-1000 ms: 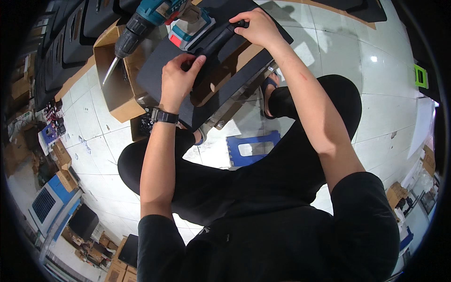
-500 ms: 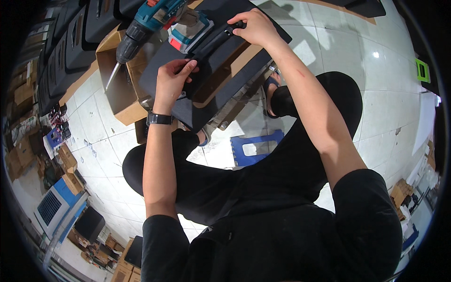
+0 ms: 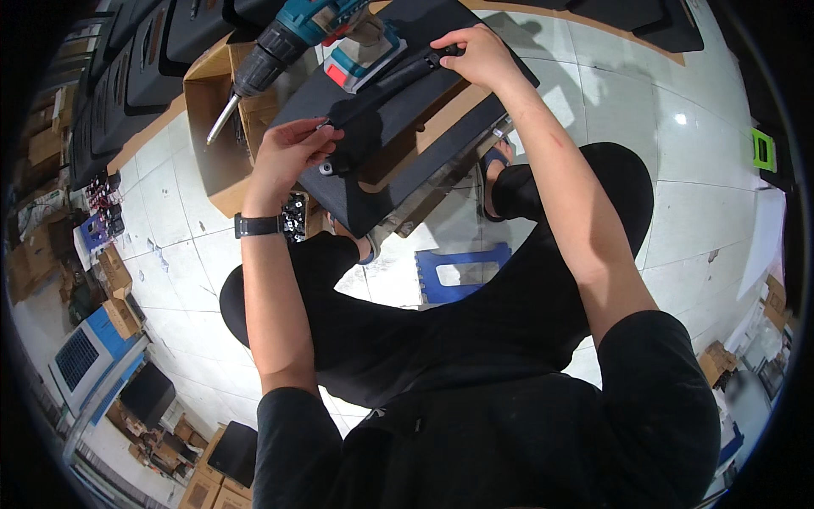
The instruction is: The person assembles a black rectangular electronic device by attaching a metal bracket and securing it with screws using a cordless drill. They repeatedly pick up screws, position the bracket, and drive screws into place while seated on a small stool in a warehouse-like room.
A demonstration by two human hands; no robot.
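Observation:
A dark grey covered box [image 3: 386,199] with a long slot showing brown board lies tilted before me. Along it runs a black strap handle [image 3: 386,88]. My right hand [image 3: 485,61] is closed on the strap's far right end, thumb and forefinger pinching its black end piece. At the strap's near left end, my left hand [image 3: 292,153] is closed in a pinch. A small shiny bit shows between its fingertips, too small to name. Close below them sits a small metallic piece [image 3: 326,168] on the box. A teal cordless drill [image 3: 292,38] with a long bit stands on the box beyond the strap.
An open cardboard box [image 3: 212,153] stands left of the work, with a container of small dark and shiny parts [image 3: 294,216] near my left wrist. A blue folding stool [image 3: 462,271] is between my legs. Several dark boxes [image 3: 144,72] line the far left.
My left hand has drawn left and toward me, away from the middle of the strap's end, uncovering the small parts by my wrist. The right hand keeps its hold. The view has shifted slightly.

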